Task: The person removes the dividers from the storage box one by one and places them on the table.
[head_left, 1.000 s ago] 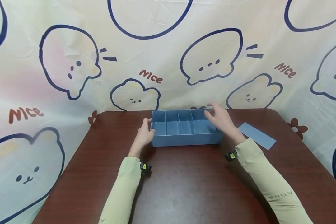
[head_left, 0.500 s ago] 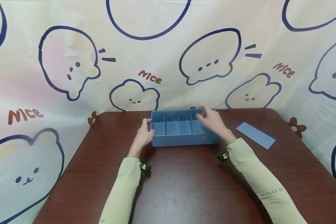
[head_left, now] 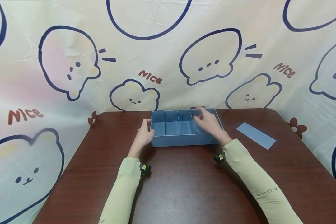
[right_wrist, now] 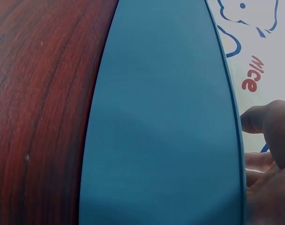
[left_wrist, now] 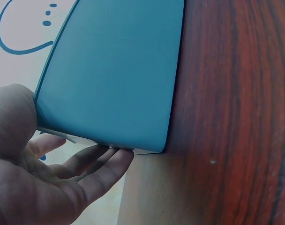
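Note:
A long blue divider box (head_left: 184, 140) with several open compartments stands on the brown table. My left hand (head_left: 144, 133) grips its left end. In the left wrist view the thumb lies at the rim and the fingers (left_wrist: 107, 171) press against the end wall. My right hand (head_left: 210, 123) is over the rightmost compartment, thumb and index finger spread apart near the rightmost divider (head_left: 192, 121). In the right wrist view the box's front wall (right_wrist: 161, 112) hides part of that hand, and nothing shows between its thumb (right_wrist: 255, 118) and fingers.
A flat blue rectangular panel (head_left: 256, 136) lies on the table (head_left: 184, 186) to the right of the box. Behind the table hangs a pale cloth (head_left: 168, 62) printed with cartoon bears. Each wrist wears a small black camera.
My right hand has moved left over the rightmost compartment, from near the box's right end toward the rightmost divider. The left hand, the box and the loose panel stay in place.

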The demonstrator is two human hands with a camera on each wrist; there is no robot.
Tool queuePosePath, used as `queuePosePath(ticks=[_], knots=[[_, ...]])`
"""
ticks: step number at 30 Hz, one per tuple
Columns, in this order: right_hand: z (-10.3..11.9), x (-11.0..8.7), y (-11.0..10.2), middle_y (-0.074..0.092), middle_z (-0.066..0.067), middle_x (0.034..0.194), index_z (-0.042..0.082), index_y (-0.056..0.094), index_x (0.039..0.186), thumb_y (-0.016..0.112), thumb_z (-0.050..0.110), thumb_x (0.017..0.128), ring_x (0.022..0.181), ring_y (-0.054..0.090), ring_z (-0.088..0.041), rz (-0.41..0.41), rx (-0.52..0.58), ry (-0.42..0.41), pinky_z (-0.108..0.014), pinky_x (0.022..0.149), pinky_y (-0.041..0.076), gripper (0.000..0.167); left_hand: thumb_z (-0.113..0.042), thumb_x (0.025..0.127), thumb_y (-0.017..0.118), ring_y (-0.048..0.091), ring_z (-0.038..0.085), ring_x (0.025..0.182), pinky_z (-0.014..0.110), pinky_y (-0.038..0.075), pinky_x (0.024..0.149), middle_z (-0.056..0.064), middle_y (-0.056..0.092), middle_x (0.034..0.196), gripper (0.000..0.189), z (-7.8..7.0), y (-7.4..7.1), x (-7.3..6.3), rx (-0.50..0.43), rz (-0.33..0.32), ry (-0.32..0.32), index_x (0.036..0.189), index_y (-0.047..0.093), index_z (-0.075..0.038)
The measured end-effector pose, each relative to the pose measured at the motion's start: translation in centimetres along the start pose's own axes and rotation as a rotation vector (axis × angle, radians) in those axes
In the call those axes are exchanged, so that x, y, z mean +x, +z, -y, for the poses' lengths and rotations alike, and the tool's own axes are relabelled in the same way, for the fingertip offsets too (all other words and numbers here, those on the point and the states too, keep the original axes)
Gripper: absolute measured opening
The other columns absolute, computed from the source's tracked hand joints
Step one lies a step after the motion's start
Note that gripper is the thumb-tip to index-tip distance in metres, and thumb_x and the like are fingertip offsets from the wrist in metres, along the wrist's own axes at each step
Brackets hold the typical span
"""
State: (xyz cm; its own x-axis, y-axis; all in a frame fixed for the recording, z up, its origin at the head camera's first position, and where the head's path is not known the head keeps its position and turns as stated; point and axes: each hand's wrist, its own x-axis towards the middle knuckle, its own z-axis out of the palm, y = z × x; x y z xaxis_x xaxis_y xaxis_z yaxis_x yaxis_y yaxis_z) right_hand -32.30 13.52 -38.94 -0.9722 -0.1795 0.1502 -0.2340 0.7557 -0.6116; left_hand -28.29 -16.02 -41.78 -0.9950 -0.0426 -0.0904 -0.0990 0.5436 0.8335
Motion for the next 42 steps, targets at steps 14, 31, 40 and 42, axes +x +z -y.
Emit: queuePosePath(ticks=[14, 31, 40, 42], knots=[[0.5, 0.5, 1.2, 0.071, -0.011, 0.102, 0.011, 0.046, 0.142, 0.055, 0.034, 0.096, 0.072, 0.065, -0.021, -0.009, 0.023, -0.011, -0.034, 0.064, 0.051, 0.053, -0.014, 0.098, 0.045, 0.046, 0.033, 0.128, 0.058, 0.037, 0.11, 0.016, 0.037, 0.154, 0.056, 0.1, 0.0, -0.1, 0.011, -0.005, 0.01, 0.15, 0.024, -0.019], [0.7, 0.5, 2.0, 0.068, -0.017, 0.117, 0.009, 0.04, 0.147, 0.058, 0.031, 0.095, 0.085, 0.067, -0.025, 0.054, -0.006, 0.034, -0.037, 0.07, 0.053, 0.059, -0.013, 0.098, 0.045, 0.045, 0.034, 0.132, 0.059, 0.036, 0.111, 0.015, 0.036, 0.155, 0.056, -0.1, 0.1, 0.0, 0.003, 0.001, -0.006, 0.15, 0.024, -0.02], [0.4, 0.7, 2.3, 0.067, -0.019, 0.117, 0.006, 0.037, 0.149, 0.059, 0.031, 0.095, 0.086, 0.068, -0.027, 0.074, -0.008, 0.022, -0.039, 0.071, 0.055, 0.064, -0.014, 0.098, 0.045, 0.045, 0.034, 0.131, 0.06, 0.036, 0.11, 0.015, 0.036, 0.155, 0.056, -0.2, 0.1, -0.2, 0.0, -0.001, -0.011, 0.15, 0.024, -0.02], [0.5, 0.8, 2.3, 0.067, -0.019, 0.117, 0.005, 0.037, 0.149, 0.059, 0.031, 0.095, 0.086, 0.069, -0.027, 0.079, -0.01, 0.025, -0.039, 0.071, 0.056, 0.064, -0.014, 0.098, 0.045, 0.045, 0.034, 0.131, 0.06, 0.036, 0.11, 0.015, 0.036, 0.155, 0.056, -0.2, 0.0, -0.2, 0.002, -0.003, -0.011, 0.15, 0.024, -0.02]])
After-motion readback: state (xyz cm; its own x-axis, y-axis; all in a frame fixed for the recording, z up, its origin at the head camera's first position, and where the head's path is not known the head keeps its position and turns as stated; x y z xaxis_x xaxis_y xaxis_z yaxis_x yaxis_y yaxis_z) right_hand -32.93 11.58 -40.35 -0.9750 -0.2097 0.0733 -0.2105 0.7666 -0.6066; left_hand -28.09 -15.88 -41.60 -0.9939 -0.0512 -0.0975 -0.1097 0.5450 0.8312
